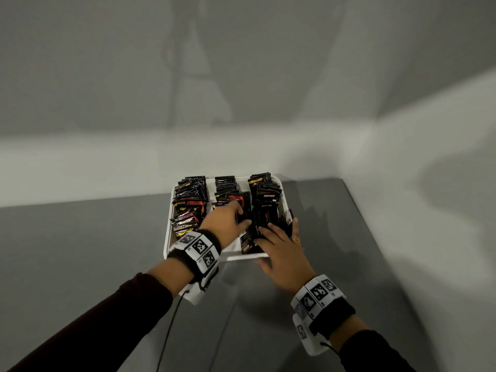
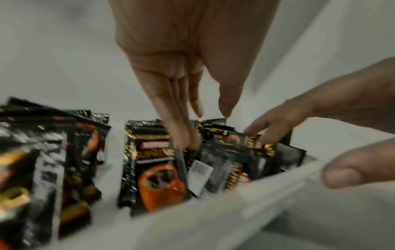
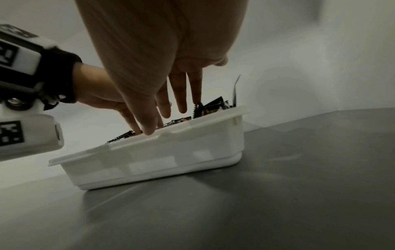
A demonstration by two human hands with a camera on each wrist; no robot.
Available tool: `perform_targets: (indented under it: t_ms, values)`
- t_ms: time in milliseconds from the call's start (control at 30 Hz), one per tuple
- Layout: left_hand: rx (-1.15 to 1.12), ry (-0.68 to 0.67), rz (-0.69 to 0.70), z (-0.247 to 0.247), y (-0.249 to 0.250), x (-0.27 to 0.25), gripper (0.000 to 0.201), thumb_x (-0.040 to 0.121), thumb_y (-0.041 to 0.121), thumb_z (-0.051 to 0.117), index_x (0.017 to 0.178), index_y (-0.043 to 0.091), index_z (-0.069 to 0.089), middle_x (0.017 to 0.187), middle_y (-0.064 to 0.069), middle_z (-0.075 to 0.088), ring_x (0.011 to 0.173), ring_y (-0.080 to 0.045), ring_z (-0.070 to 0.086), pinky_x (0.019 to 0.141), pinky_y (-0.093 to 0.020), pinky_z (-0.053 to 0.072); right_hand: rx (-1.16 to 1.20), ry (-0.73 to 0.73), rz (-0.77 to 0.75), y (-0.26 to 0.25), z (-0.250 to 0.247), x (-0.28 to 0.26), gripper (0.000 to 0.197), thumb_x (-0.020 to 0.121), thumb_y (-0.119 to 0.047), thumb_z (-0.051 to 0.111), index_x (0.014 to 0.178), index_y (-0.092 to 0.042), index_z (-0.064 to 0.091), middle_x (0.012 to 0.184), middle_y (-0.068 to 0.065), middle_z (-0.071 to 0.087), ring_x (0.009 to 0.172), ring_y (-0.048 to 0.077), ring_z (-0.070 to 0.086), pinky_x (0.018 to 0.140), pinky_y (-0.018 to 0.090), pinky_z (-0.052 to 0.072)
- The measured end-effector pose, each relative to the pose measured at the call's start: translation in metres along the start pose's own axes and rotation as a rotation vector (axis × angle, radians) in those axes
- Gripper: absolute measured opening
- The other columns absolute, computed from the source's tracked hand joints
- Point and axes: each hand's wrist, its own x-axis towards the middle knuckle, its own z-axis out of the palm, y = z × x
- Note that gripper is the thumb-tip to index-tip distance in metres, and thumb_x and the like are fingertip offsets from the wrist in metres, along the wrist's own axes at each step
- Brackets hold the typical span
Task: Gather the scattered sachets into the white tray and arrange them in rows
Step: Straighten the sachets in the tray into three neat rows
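Sachets (image 1: 191,200) are all sitting inside the white tray (image 1: 168,237), mostly in three rows; none are lying on the table (image 1: 80,251). Under my left hand (image 1: 225,218) and right hand (image 1: 279,245), both with straight fingers, I'm tidying the jumbled near end.
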Motion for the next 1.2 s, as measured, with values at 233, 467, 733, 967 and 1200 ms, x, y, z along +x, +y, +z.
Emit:
perform_targets:
  t_ms: [233,467,733,967,1200]
  values:
    - [-0.023,-0.054,-0.127,0.037,0.02,0.001,0.056,0.087,0.04,0.055,0.132,0.016,0.032,0.101,-0.01,0.068,0.091,-0.026,0.065,0.078,-0.034,0.053,-0.093,-0.091,0.024,0.005,-0.003,-0.008,0.036,0.091,-0.037,0.045,0.123,-0.025,0.054,0.144,-0.007,0.04,0.144,0.02,0.013,0.095,0.055,-0.037]
    - [-0.135,-0.174,-0.171,0.029,0.01,0.007,0.065,0.084,0.034,0.061,0.139,0.016,0.031,0.116,-0.008,0.064,0.1,-0.024,0.063,0.079,-0.026,0.048,-0.117,-0.072,0.01,0.008,-0.004,-0.005,0.039,0.089,-0.036,0.049,0.126,-0.024,0.051,0.135,-0.004,0.047,0.142,0.024,0.018,0.095,0.054,-0.038]
    - [-0.082,-0.199,-0.142,0.026,0.004,0.007,0.072,0.08,0.03,0.057,0.142,0.016,0.022,0.11,-0.009,0.065,0.099,-0.025,0.062,0.076,-0.026,0.047,-0.101,-0.067,-0.062,0.006,-0.003,-0.002,0.045,0.084,-0.031,0.058,0.128,-0.024,0.05,0.144,-0.002,0.041,0.141,0.028,0.022,0.097,0.059,-0.029]
    - [0.014,-0.155,-0.112,0.031,0.006,0.013,0.055,0.082,0.026,0.057,0.131,0.015,0.034,0.103,-0.011,0.067,0.094,-0.027,0.063,0.075,-0.029,0.048,-0.156,-0.095,-0.109,0.009,-0.006,0.006,0.034,0.084,-0.03,0.055,0.116,-0.02,0.06,0.137,0.0,0.048,0.142,0.029,0.02,0.096,0.06,-0.03]
    - [-0.02,-0.121,-0.15,0.027,0.007,0.01,0.068,0.077,0.02,0.064,0.135,0.014,0.029,0.107,-0.009,0.066,0.098,-0.026,0.062,0.078,-0.031,0.05,-0.206,-0.111,-0.054,0.006,-0.007,0.005,0.032,0.081,-0.033,0.059,0.107,-0.016,0.065,0.127,0.004,0.055,0.138,0.03,0.03,0.098,0.062,-0.025]
